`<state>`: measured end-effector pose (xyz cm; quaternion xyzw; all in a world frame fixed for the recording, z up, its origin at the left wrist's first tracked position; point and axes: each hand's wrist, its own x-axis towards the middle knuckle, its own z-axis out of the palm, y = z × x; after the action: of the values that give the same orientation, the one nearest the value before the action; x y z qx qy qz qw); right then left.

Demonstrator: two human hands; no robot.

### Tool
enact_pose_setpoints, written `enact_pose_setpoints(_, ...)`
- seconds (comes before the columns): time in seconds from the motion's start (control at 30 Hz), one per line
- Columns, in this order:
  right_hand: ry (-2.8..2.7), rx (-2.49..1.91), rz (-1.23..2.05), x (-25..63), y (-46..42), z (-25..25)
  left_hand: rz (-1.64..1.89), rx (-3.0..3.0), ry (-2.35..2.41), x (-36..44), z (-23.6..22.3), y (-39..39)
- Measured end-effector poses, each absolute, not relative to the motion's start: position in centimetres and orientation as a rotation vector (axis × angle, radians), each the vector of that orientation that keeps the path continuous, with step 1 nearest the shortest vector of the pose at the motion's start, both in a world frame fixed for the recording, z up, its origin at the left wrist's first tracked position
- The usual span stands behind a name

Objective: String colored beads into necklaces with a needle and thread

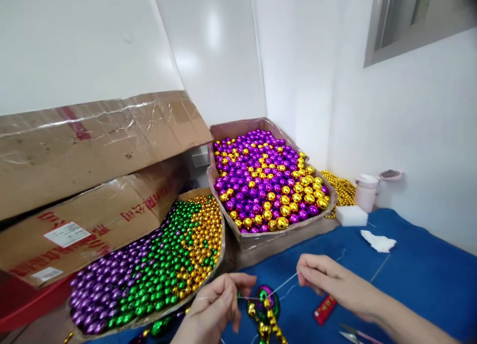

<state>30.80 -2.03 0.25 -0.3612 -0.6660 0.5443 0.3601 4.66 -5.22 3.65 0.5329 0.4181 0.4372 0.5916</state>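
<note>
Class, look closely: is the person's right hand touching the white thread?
Touching: the head view shows the white thread running taut up to the right hand, pinched between thumb and finger.

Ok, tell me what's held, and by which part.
Thread: the right hand pinches it on one side of the beads, the left hand on the other. Whether either grips an end cannot be told.

A small bead workshop, apparently. Cardboard boxes (pixel 261 240) of heaped beads (pixel 257 180) adjoin a blue cloth (pixel 417 279), over which thread (pixel 283 285) is handled.
</note>
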Motion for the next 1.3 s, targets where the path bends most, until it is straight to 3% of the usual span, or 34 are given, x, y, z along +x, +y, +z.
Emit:
enact_pose_setpoints(0.07, -1.066, -0.643, 1.751, 29.3, -2.7, -1.1, 1.177, 0.957, 0.723, 5.7, 3.4, -5.5)
enact_pose_setpoints(0.13, -0.639, -0.372, 1.815, 27.7, -3.3, -1.8, 1.263, 0.788, 0.556, 6.7, 3.3, -5.4)
enact_pose_setpoints(0.3, -0.297, 0.005, 1.821, 26.0, -3.6, -0.5, 1.296, 0.662, 0.348, 8.7, 3.6, -4.6)
enact_pose_setpoints(0.4, -0.34, 0.114, 1.854, 26.5, -3.1, 1.1, 1.307, 0.778, 0.311, 9.3, 4.3, -4.3)
enact_pose_setpoints(0.67, -1.036, -0.468, 1.646, 28.0, -2.3, 5.6, 1.253, 1.381, 0.65, 7.7, 8.2, -5.0)
enact_pose_setpoints(0.97, -0.741, -0.653, 1.82, 26.1, -2.5, -2.3, 1.114, 1.354, 0.926, 5.7, -0.4, -5.1)
enact_pose_setpoints(1.3, -1.066, -0.669, 1.597, 26.7, -1.1, 2.6, 1.532, 1.34, 0.57, 7.8, 6.2, -3.5)
